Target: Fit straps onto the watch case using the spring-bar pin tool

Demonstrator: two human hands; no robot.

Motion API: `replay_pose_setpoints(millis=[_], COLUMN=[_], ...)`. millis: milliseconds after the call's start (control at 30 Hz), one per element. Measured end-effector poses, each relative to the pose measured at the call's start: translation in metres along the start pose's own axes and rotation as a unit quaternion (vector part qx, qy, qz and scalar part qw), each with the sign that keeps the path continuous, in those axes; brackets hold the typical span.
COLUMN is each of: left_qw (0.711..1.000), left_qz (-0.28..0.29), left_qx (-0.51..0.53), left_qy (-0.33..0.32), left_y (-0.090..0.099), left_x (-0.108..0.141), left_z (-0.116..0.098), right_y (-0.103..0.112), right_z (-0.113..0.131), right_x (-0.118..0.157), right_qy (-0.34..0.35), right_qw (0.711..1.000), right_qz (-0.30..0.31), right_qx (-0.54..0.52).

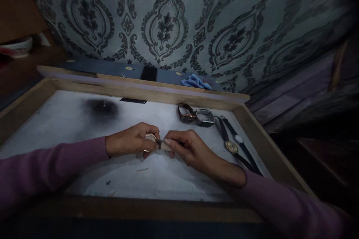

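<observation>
From my remote seat, the left hand (130, 140) grips the watch (150, 137) at seven o'clock, the right hand (193, 150) pinches its strap (165, 147): strap work, I judge, calling next for steady, delicate pressure.

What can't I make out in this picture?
All in the head view:
- Held watch: part of its face is covered by the thumb of the left hand.
- Pale strap: whatever tiny part is at the fingertips of the right hand is too small and dim.
- Gold watch: its dark strap's lower end is lost at the right sleeve.
- Bowl: cut off by the left edge.
</observation>
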State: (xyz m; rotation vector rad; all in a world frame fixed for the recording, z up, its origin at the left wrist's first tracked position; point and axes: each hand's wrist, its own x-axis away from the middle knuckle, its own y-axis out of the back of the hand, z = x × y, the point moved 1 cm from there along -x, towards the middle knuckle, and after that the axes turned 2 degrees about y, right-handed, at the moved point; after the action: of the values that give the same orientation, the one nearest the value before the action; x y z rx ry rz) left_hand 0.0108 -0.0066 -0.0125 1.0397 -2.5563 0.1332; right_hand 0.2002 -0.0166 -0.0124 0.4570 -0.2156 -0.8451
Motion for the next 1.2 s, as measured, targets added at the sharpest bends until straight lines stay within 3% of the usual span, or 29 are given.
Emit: replay_pose_setpoints(millis=[667,1033,1200], left_qw=[1.0,0.999,1.0], left_qz=[-0.013,0.007,0.004], left_qx=[0.012,0.032,0.026], left_qy=[-0.014,-0.005,-0.009], left_y=[-0.0031,-0.0002,0.0006], left_x=[-0.002,-0.0011,-0.001], left_z=[0.005,0.0026,0.0022], right_y=[-0.0006,0.0042,0.0037], right_z=[-0.0031,-0.0004,0.0019], right_x=[-0.0021,-0.0003,0.0003], right_qy=[-0.036,0.059,0.065], right_qw=[0.999,0.995,0.995], right_qz=[0.025,0.026,0.018], right_qx=[0.006,0.081,0.078])
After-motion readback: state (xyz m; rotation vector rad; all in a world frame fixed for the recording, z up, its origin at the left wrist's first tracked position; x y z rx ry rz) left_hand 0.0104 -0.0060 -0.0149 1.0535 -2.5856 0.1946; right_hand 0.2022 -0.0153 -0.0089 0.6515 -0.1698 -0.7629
